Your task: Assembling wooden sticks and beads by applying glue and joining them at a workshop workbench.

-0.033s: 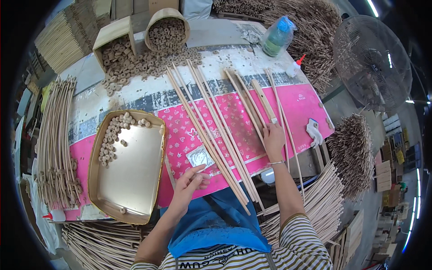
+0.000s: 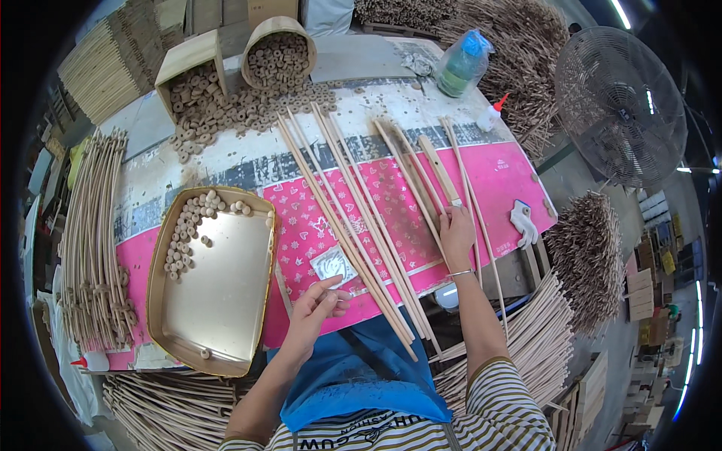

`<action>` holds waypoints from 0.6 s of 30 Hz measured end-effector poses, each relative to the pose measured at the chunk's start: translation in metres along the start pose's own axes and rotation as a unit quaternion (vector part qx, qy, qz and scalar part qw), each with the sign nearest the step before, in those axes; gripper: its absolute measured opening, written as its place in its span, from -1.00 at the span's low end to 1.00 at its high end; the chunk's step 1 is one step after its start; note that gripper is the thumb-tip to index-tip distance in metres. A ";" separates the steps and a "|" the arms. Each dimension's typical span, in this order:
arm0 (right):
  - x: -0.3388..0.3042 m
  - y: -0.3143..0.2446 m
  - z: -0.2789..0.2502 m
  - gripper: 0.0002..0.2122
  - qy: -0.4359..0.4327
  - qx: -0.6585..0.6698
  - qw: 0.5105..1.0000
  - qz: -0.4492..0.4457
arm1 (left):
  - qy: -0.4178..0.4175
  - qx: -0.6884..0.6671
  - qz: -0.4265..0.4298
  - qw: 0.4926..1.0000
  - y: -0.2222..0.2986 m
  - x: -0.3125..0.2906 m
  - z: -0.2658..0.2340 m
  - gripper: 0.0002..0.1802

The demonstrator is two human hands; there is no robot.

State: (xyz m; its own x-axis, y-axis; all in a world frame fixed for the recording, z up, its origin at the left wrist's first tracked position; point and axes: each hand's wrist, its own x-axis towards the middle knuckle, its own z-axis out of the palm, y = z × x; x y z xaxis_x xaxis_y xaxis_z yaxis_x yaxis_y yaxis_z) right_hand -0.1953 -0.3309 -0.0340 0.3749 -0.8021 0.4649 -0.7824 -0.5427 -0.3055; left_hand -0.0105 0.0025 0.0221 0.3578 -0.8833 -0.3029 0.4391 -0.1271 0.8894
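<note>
Several long thin wooden sticks (image 2: pixel 371 214) lie lengthwise over the pink patterned sheet (image 2: pixel 297 259), their near ends reaching past the table edge. My right hand (image 2: pixel 456 237) is at the near end of a flat wooden-handled tool (image 2: pixel 438 169) with a pale metal tip, fingers closed on that end. Thin sticks lie on either side of it. My left hand (image 2: pixel 316 312) is over the sheet's near edge, forefinger stretched out and the other fingers loosely bent, with nothing visible in it. Its fingertip is close to a shiny silver packet (image 2: pixel 333 264).
At left stands a gold-rimmed tray (image 2: pixel 218 301) with small wooden beads (image 2: pixel 180 244), beside bundled sticks (image 2: pixel 94 233). Wooden rings (image 2: pixel 203 113) spill from two tubs at the back. A red-tipped glue bottle (image 2: pixel 490 116), green jug (image 2: pixel 459 71), white glove (image 2: pixel 524 224) and fan (image 2: pixel 620 105) are right.
</note>
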 end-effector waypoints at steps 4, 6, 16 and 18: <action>-0.001 -0.011 -0.019 -0.83 -0.007 0.171 0.985 -0.007 | 0.006 -0.012 0.047 0.999 0.021 0.004 -0.009 -0.55; -0.015 -0.026 -0.040 -0.82 -0.076 0.249 0.965 0.007 | 0.035 -0.009 0.081 0.996 0.043 0.022 -0.013 -0.52; -0.056 -0.075 -0.096 -0.84 -0.070 0.359 0.929 -0.054 | 0.067 -0.044 0.305 0.949 0.161 0.128 -0.027 -0.50; -0.057 -0.072 -0.100 -0.83 -0.064 0.358 0.930 -0.052 | 0.071 -0.038 0.335 0.939 0.166 0.131 -0.011 -0.56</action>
State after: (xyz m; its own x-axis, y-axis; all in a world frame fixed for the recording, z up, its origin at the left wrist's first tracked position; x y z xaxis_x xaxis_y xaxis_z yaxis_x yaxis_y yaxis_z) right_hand -0.2096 -0.2213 0.0444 0.5220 -0.7340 0.4346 -0.2244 -0.6097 -0.7602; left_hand 0.1184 -0.1291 0.1258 0.6784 -0.6841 0.2679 0.1330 0.4729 0.8710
